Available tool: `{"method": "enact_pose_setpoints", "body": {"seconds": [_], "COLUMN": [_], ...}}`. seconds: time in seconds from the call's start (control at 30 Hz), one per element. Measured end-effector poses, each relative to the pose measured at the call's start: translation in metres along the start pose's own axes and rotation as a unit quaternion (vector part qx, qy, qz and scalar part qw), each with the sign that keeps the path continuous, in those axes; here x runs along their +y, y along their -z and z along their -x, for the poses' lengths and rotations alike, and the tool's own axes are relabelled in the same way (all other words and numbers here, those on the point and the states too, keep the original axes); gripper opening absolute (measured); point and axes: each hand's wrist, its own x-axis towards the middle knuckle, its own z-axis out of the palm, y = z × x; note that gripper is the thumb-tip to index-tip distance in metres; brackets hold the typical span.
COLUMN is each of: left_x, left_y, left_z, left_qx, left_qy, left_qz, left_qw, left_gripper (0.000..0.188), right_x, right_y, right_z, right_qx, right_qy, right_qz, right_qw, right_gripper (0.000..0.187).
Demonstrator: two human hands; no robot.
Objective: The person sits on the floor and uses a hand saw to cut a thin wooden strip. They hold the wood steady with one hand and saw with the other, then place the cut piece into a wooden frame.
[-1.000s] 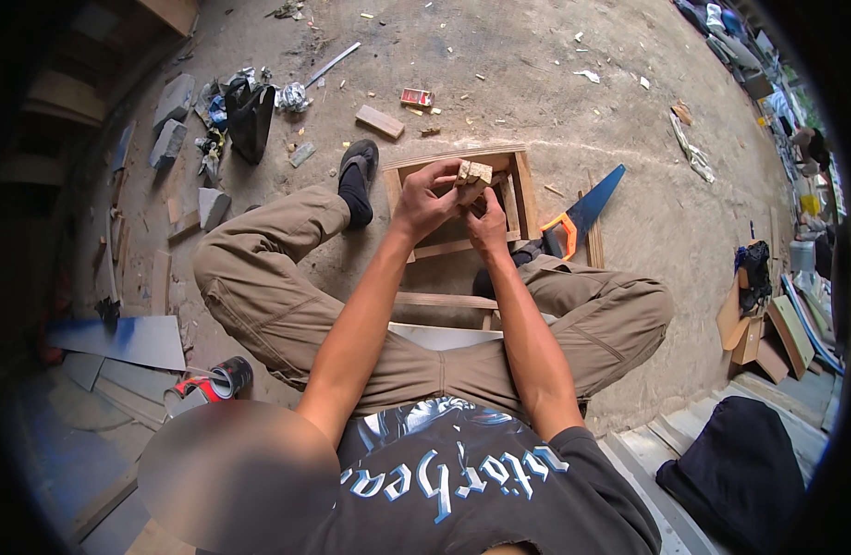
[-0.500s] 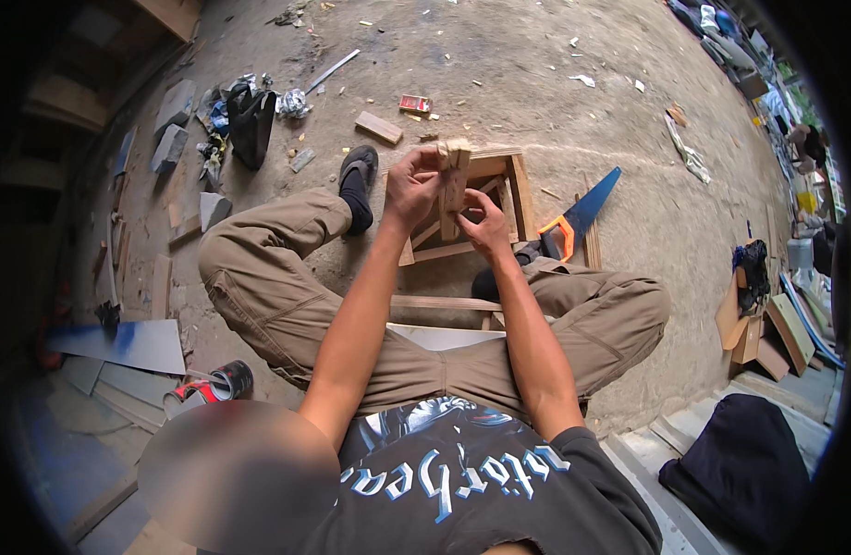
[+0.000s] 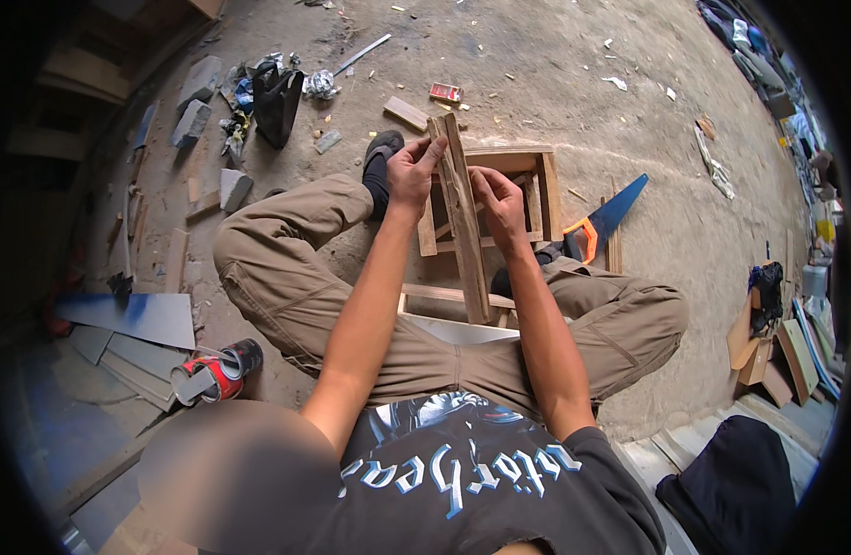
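Observation:
My left hand [image 3: 413,174] is closed around the upper part of a long, rough-edged wooden strip [image 3: 470,250]. The strip slants down over my lap, its lower end between my forearms. Beside its right edge, my right hand [image 3: 501,199] has its fingers bent and drawn together; what they pinch, if anything, is hidden. Beyond and below my hands, an open wooden frame [image 3: 549,194] sits on the floor, partly covered by the strip. A handsaw [image 3: 619,205] with a blue blade and an orange-and-black handle lies to the right, near my foot.
A second wooden frame [image 3: 432,292] with a white panel lies between my legs. Past my left shoe are a wood block [image 3: 406,114] and a small red box [image 3: 446,92]. Red and black cans [image 3: 224,370] stand at left. Grey blocks [image 3: 193,123] and a black bag [image 3: 275,106] lie farther off.
The wooden strip has swung from nearly end-on to showing its full length, its lower end reaching toward me. My right hand has moved to the strip's right side.

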Motion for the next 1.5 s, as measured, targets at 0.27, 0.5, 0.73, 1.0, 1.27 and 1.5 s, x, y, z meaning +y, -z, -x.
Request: {"method": "enact_pose_setpoints", "body": {"seconds": [0.27, 0.5, 0.73, 1.0, 1.27, 1.5], "left_x": [-0.003, 0.003, 0.031, 0.038, 0.039, 0.037], "left_y": [-0.005, -0.012, -0.019, -0.028, -0.031, -0.031], "left_z": [0.001, 0.006, 0.009, 0.015, 0.016, 0.014], "left_qx": [-0.019, -0.028, -0.216, -0.238, -0.250, -0.240], "left_qy": [0.094, 0.131, -0.098, -0.076, -0.107, -0.126], "left_qz": [0.037, 0.082, -0.013, 0.043, 0.022, -0.002], "left_qw": [0.995, 0.988, 0.971, 0.967, 0.962, 0.963], "left_gripper": [0.025, 0.020, 0.036, 0.039, 0.039, 0.039], "right_x": [-0.007, -0.001, -0.023, -0.036, -0.032, -0.037], "right_y": [0.003, 0.005, 0.017, 0.023, 0.028, 0.032], "right_z": [-0.001, -0.003, -0.009, -0.011, -0.012, -0.014], "right_qx": [-0.003, -0.002, -0.016, -0.002, 0.001, -0.010], "right_qy": [-0.022, -0.007, 0.128, 0.176, 0.180, 0.172], "right_qz": [0.030, 0.012, 0.052, 0.109, 0.099, 0.099], "right_qw": [0.999, 1.000, 0.990, 0.978, 0.979, 0.980], "right_gripper": [0.025, 0.021, 0.030, 0.037, 0.038, 0.040]}}
